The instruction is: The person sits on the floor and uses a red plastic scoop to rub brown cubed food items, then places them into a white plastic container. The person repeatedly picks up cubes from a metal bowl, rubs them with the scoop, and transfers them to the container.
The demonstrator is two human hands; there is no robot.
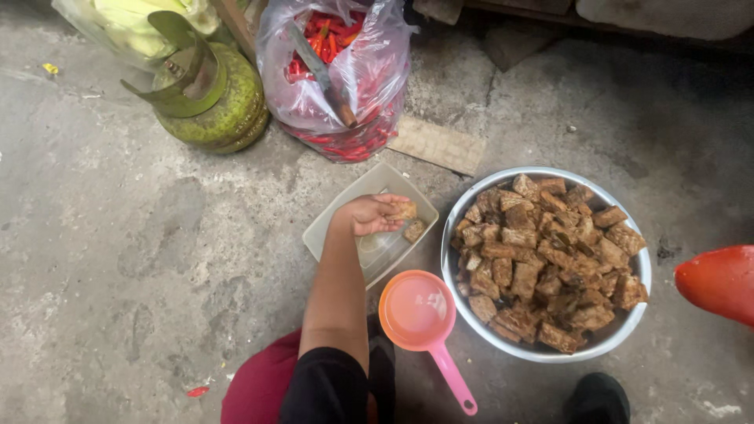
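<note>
Concrete floor [141, 259], rough and stained. Lower right: large metal basin [636, 310], heaped with brown fried tempeh pieces [550, 263]. Upper centre: plastic bag of red chillies [345, 94] with a knife [326, 78] on it; green gas cylinder [212, 98] upper left. Centre: shallow rectangular tray [330, 228], nearly bare. Pink ladle [420, 314] just below.

Left hand [367, 213] over the tray, fingers curled round one tempeh piece [404, 210]; another piece [414, 230] lies beside it. Recommended: set pieces low, side by side. Right hand unseen.

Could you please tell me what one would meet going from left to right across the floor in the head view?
Green gas cylinder → clear bag of red chillies → rectangular tray with the hand holding a brown piece → metal bowl of brown pieces → red object at the edge.
</note>
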